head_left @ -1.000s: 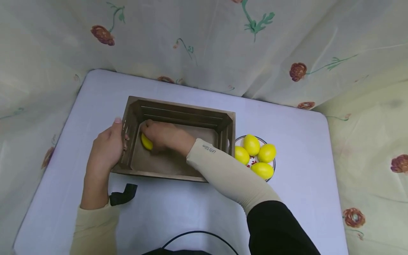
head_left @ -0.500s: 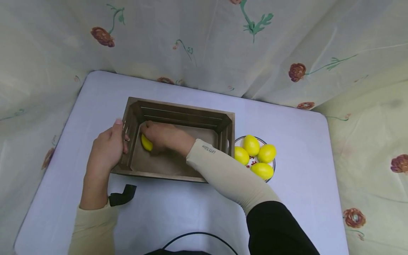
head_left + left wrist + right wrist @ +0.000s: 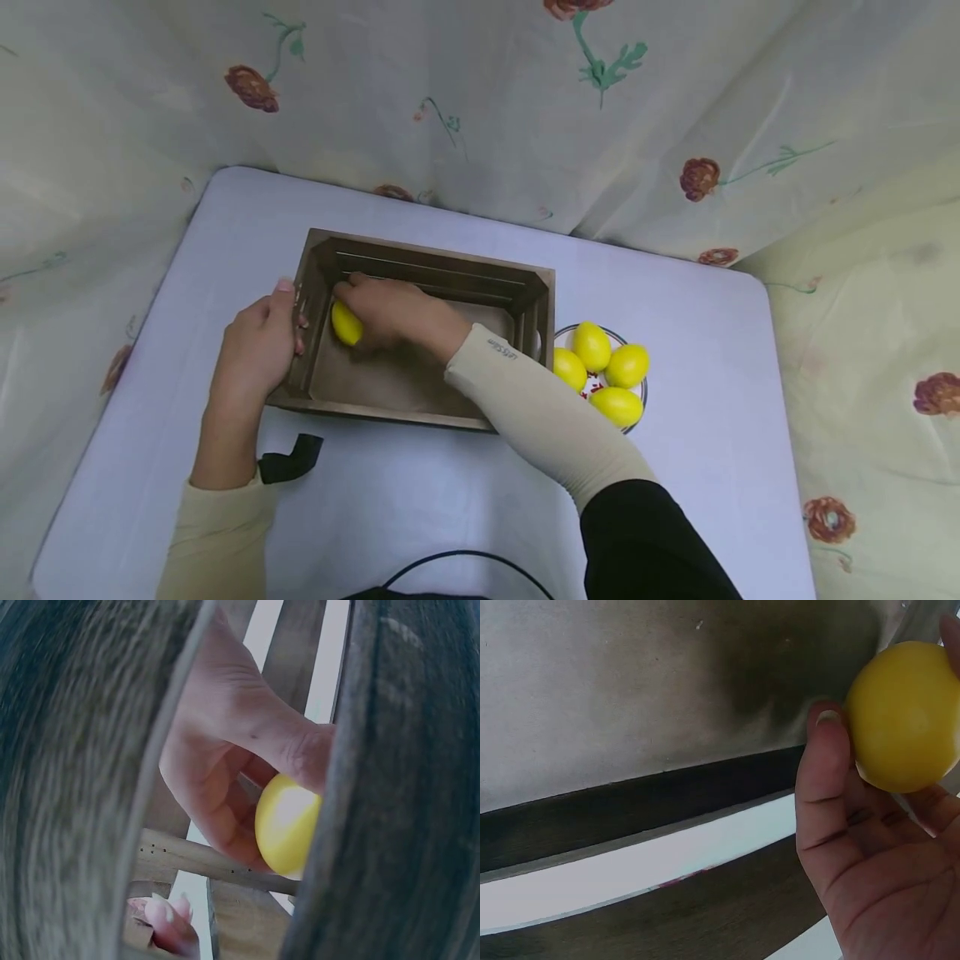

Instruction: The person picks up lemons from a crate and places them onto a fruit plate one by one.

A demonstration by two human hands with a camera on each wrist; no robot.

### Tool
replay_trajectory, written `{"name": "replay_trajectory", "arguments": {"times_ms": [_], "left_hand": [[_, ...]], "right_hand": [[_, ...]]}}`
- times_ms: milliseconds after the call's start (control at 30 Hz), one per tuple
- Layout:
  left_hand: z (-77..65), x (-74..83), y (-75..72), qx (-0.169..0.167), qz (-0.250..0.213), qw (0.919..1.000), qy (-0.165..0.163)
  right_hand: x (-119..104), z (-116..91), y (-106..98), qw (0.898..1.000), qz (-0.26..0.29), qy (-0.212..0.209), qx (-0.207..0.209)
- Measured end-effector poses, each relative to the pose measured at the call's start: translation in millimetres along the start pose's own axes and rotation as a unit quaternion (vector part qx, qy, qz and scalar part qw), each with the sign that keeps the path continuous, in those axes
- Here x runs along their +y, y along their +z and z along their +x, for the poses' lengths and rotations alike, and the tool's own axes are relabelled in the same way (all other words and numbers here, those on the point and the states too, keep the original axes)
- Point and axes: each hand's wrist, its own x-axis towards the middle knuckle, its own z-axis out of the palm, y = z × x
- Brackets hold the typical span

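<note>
Inside the brown wooden crate [image 3: 427, 250], my right hand [image 3: 390, 308] holds a yellow lemon [image 3: 347, 323] close to the left end wall. Thumb and fingers curve round the lemon [image 3: 904, 716] in the right wrist view, with most of its skin showing. My left hand [image 3: 258, 342] grips the crate's left end, thumb up along the outside and fingertips showing through on the inner side. Between the end slats, the left wrist view shows the right hand [image 3: 217, 742] around the lemon [image 3: 287, 825].
Right of the crate stands a round plate [image 3: 647, 396] with several lemons [image 3: 617, 407], partly hidden by the crate and sleeve. A black angled piece [image 3: 291, 460] is beside the left wrist. A black cable [image 3: 465, 552] arcs at the white table's [image 3: 697, 417] front edge.
My right hand and the lemon have shifted slightly toward the back of the crate, and more of the lemon shows. The left hand keeps its grip. The head view has tilted a little.
</note>
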Motion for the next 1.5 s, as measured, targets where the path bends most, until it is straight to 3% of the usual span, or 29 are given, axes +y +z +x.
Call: {"name": "replay_trajectory", "arguments": {"times_ms": [300, 600, 1000, 1500], "left_hand": [[0.2, 0.1, 1.0, 0.000, 0.002, 1.0000, -0.008], [0.1, -0.4, -0.3, -0.005, 0.006, 0.9999, -0.010], [0.3, 0.6, 0.2, -0.022, 0.018, 0.9996, -0.001], [-0.1, 0.9, 0.5, -0.015, 0.012, 0.9998, -0.004]], "right_hand": [[2.5, -1.5, -2.3, 0.999, 0.020, -0.035, 0.011], [3.2, -2.0, -7.1, 0.998, 0.046, -0.039, 0.001], [4.1, -10.5, -14.3, 0.994, 0.091, -0.051, 0.019], [5.3, -14.0, -18.0, 0.989, 0.126, -0.071, 0.028]]}}
